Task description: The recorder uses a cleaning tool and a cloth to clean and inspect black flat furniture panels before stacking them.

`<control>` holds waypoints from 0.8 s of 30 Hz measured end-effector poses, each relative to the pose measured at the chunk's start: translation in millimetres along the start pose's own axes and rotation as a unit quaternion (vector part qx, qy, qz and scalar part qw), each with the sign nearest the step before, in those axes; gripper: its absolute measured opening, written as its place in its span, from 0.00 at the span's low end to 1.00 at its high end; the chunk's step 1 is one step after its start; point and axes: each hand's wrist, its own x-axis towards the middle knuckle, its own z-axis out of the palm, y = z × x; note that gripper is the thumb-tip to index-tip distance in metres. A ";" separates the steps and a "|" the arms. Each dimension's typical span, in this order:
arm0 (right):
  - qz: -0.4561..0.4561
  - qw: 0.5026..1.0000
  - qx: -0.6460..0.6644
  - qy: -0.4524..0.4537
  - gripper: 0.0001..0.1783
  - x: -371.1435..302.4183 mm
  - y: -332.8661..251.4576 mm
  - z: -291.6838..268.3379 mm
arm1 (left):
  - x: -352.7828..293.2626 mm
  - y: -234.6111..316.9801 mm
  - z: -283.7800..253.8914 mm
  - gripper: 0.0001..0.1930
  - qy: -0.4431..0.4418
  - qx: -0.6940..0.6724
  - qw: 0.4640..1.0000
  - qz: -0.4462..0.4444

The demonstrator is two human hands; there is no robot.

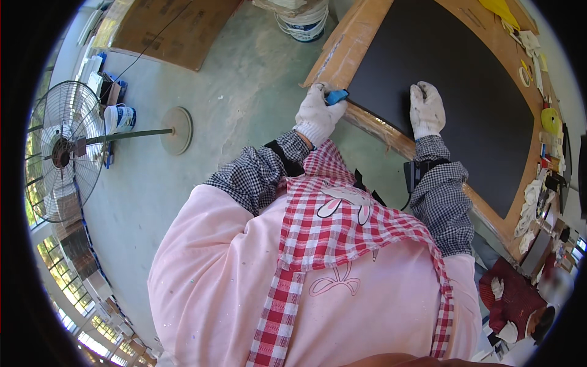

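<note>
Both hands wear white work gloves. My left hand (pixel 319 115) is closed around a small blue object (pixel 336 97) at the near left corner of a large black flat panel (pixel 452 79); its exact kind is hard to make out. My right hand (pixel 427 111) rests on the panel near its front edge, fingers stretched forward and nothing visible in it. Beneath the panel is a table covered in brown cardboard (pixel 361 37), its edge wrapped with clear film or tape.
A standing fan (pixel 61 153) with a round base (pixel 177 130) is on the floor at left. Cardboard (pixel 165 30) and a white bucket (pixel 302 24) stand at the back. Tape rolls (pixel 550 120) and tools line the table's right side. Another person (pixel 513 293) is at lower right.
</note>
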 end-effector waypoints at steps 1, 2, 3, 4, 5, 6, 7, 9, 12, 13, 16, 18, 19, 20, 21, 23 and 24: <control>-0.011 1.000 -0.003 0.003 0.24 0.8 2.5 1.3 | 1.4 -13.9 10.6 0.21 0.002 -0.001 1.000 0.001; -0.024 1.000 -0.006 0.005 0.24 1.2 2.9 2.8 | 5.2 -33.8 23.2 0.21 -0.013 -0.054 0.998 0.008; -0.026 1.000 -0.005 0.005 0.24 1.1 1.7 2.4 | 7.1 -44.8 30.4 0.20 -0.030 -0.107 0.994 0.017; -0.014 1.000 -0.007 0.000 0.24 1.3 1.8 0.5 | -5.9 -27.6 24.4 0.20 -0.031 -0.106 0.994 0.018; -0.002 1.000 -0.009 -0.003 0.24 0.9 2.7 -0.7 | -24.3 -10.5 17.8 0.21 -0.079 -0.040 0.996 0.033; 0.003 1.000 -0.009 0.004 0.24 0.4 6.4 -0.3 | -39.9 6.9 11.0 0.21 -0.130 0.028 0.990 0.051; 0.009 0.997 0.070 0.011 0.22 1.3 10.1 1.0 | -45.4 13.5 7.9 0.23 -0.141 0.070 0.986 0.060; 0.120 0.886 0.445 -0.045 0.16 -0.9 22.0 -0.8 | -46.1 3.0 9.1 0.23 -0.182 -0.030 0.981 0.063; 0.118 0.884 0.451 -0.011 0.14 -53.0 -6.0 -40.7 | -58.5 13.7 2.1 0.23 -0.256 -0.206 0.944 0.012; 0.104 0.876 0.470 -0.033 0.15 -70.0 0.4 -48.4 | -66.0 21.5 2.9 0.25 -0.271 -0.256 0.928 -0.011; 0.137 0.872 0.461 -0.093 0.17 -115.2 19.4 -75.9 | -65.8 29.2 21.1 0.28 -0.320 -0.319 0.892 0.002; 0.163 0.848 0.496 -0.090 0.18 -138.6 44.6 -81.4 | -66.2 48.7 34.1 0.24 -0.365 -0.363 0.857 -0.034; 0.167 0.849 0.497 -0.070 0.18 -147.1 50.1 -85.7 | -59.9 53.1 38.1 0.24 -0.383 -0.355 0.852 -0.033; 0.200 0.844 0.493 -0.064 0.18 -154.1 54.5 -90.3 | -51.9 57.6 43.6 0.22 -0.408 -0.354 0.841 -0.040; 0.232 0.839 0.488 -0.059 0.18 -159.4 58.5 -95.9 | -43.8 62.9 51.9 0.20 -0.432 -0.354 0.828 -0.047; 0.246 0.841 0.482 -0.017 0.18 -168.2 66.4 -108.5 | -25.8 73.2 74.0 0.17 -0.452 -0.347 0.821 -0.046; 0.257 0.842 0.474 0.009 0.18 -171.2 73.4 -115.2 | -21.5 81.9 87.9 0.15 -0.457 -0.346 0.818 -0.046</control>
